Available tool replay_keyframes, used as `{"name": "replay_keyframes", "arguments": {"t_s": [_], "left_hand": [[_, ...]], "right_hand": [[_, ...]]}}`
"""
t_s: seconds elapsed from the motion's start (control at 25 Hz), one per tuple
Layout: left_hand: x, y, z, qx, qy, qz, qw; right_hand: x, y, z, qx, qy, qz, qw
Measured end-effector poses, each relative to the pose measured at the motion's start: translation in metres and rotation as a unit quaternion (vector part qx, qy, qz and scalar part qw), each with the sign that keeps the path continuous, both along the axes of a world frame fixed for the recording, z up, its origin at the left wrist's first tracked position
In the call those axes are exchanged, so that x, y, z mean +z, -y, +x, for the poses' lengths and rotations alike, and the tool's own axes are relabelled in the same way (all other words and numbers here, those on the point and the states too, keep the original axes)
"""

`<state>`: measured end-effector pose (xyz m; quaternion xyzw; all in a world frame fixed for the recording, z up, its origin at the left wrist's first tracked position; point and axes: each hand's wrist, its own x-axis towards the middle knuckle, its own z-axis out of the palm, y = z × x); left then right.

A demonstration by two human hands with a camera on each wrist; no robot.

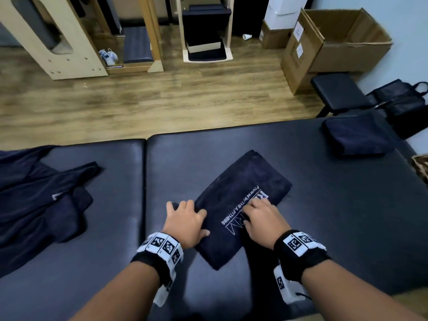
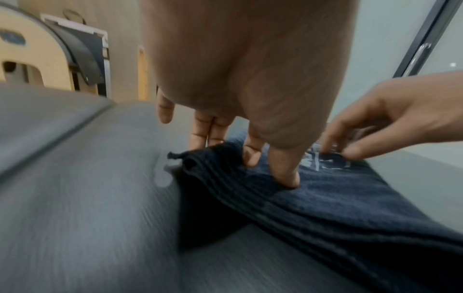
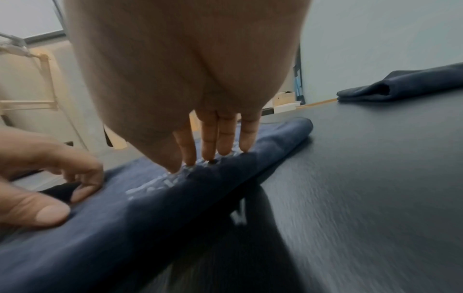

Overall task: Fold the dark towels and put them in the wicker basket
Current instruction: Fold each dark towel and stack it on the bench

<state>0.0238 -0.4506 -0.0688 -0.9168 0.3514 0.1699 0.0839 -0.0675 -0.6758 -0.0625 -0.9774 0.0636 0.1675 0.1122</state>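
Observation:
A folded dark navy towel (image 1: 240, 205) with white lettering lies slantwise on the black padded table (image 1: 335, 216). My left hand (image 1: 185, 222) lies over its left edge. Its thumb and forefinger press the cloth in the left wrist view (image 2: 273, 164), and the other fingers reach past the edge. My right hand (image 1: 261, 220) rests its straight fingertips (image 3: 215, 152) on the lettering. A second folded towel (image 1: 356, 135) lies at the table's far right corner. Unfolded dark towels (image 1: 39, 198) are heaped on the left pad. A corner of the wicker basket (image 1: 422, 167) shows at the right edge.
Beyond the table is wood floor with wooden exercise frames (image 1: 55, 42), cardboard boxes (image 1: 335, 47), a black stool (image 1: 335, 91) and a black bag (image 1: 403, 103). A seam (image 1: 144, 181) splits the table into two pads.

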Motion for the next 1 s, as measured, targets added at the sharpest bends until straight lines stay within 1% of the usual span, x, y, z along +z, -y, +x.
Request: {"name": "replay_keyframes", "arguments": {"t_s": [0.08, 0.16, 0.2, 0.28, 0.36, 0.44, 0.48, 0.6, 0.72, 0.8, 0.88, 1.0], "left_hand": [[-0.004, 0.003, -0.039, -0.017, -0.050, -0.023, 0.998], [-0.007, 0.006, -0.077, -0.041, -0.100, -0.049, 0.993], [-0.007, 0.007, -0.091, -0.046, -0.112, -0.062, 0.991], [-0.006, 0.010, -0.109, -0.044, -0.107, -0.077, 0.990], [-0.001, 0.014, -0.117, -0.060, -0.087, -0.074, 0.992], [0.002, 0.017, -0.118, -0.079, -0.074, -0.050, 0.993], [0.002, 0.018, -0.119, -0.080, -0.069, -0.036, 0.994], [-0.002, 0.017, -0.121, -0.100, -0.045, -0.016, 0.994], [-0.009, 0.015, -0.118, -0.158, 0.014, -0.032, 0.987], [-0.007, 0.018, -0.109, -0.183, 0.033, -0.041, 0.982], [0.006, 0.027, -0.091, -0.166, 0.014, -0.051, 0.985], [0.032, 0.051, -0.050, -0.098, -0.037, -0.069, 0.992]], "right_hand": [[-0.010, -0.006, -0.023, 0.023, 0.010, 0.001, 1.000], [-0.017, -0.001, -0.050, 0.007, 0.020, -0.011, 1.000], [-0.018, 0.004, -0.064, -0.012, 0.024, -0.017, 0.999], [-0.017, 0.013, -0.087, -0.038, 0.035, -0.023, 0.998], [-0.012, 0.015, -0.103, -0.004, 0.031, -0.012, 0.999], [-0.005, 0.007, -0.114, 0.050, -0.002, -0.005, 0.999], [-0.001, 0.004, -0.120, 0.061, -0.024, -0.015, 0.998], [0.000, -0.005, -0.129, 0.047, -0.058, -0.052, 0.996], [-0.003, -0.011, -0.131, 0.044, -0.064, -0.075, 0.994], [-0.002, -0.009, -0.126, 0.029, -0.057, -0.074, 0.995], [0.008, -0.003, -0.115, 0.007, -0.039, -0.049, 0.998], [0.032, 0.018, -0.083, -0.063, -0.001, -0.011, 0.998]]}}
